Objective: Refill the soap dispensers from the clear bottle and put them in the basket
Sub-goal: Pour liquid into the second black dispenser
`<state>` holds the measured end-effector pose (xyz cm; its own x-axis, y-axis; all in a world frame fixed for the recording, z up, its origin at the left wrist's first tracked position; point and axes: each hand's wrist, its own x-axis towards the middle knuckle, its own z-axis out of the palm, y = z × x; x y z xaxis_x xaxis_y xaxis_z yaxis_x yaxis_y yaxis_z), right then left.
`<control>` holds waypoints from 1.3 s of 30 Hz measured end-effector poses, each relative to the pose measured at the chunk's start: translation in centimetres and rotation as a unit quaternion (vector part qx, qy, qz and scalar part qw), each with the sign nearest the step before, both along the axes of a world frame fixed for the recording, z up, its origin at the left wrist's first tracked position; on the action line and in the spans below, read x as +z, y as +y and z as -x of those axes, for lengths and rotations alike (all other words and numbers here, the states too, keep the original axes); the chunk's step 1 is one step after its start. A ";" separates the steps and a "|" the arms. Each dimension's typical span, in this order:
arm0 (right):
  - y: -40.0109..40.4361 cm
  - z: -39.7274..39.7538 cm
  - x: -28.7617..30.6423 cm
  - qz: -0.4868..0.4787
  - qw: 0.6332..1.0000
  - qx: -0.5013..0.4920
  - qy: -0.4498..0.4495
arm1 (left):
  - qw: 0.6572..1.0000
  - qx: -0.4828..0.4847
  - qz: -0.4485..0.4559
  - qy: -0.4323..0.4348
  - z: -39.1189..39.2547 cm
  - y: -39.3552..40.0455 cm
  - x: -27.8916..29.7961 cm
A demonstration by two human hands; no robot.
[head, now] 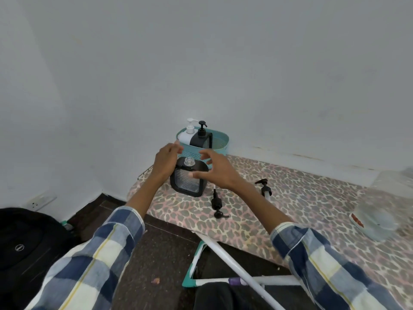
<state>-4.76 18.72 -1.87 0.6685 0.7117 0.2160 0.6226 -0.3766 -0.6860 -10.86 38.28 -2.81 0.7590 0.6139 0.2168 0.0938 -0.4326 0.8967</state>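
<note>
A clear soap dispenser in a black frame (187, 182) stands upright on the leopard-print board (301, 204), its neck uncapped. My left hand (165, 163) is against its left side, fingers loosely bent near the basket. My right hand (215, 170) hovers at its right, fingers spread, thumb in front of the dispenser's face. Just behind stands the teal basket (221, 137), which holds a white dispenser (186, 136) and a black dispenser (201, 137), both with pumps on. The clear bottle (377, 211) lies blurred at the far right of the board.
Two loose black pumps lie on the board, one (216, 203) in front of the dispenser, the other (264, 187) right of my right wrist. A black backpack (26, 242) sits on the dark floor at left. White board legs (234, 262) cross below.
</note>
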 end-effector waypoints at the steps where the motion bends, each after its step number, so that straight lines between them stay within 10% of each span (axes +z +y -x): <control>1: 0.2 0.3 -0.8 0.004 1.000 -0.002 -0.004 | 1.000 -0.008 0.004 0.005 0.7 -0.6 -0.1; 16: -10.2 0.9 2.2 -0.137 0.989 -0.054 -0.032 | 0.984 -0.108 0.068 -0.126 3.1 -13.4 1.6; 29: -28.1 -1.6 -1.5 -0.121 0.980 -0.158 -0.002 | 0.980 -0.192 0.008 -0.041 -2.2 -29.1 -3.5; 39: -32.6 1.6 -3.3 -0.143 0.918 -0.267 -0.256 | 0.985 -0.153 0.024 -0.070 -1.9 -33.7 -6.9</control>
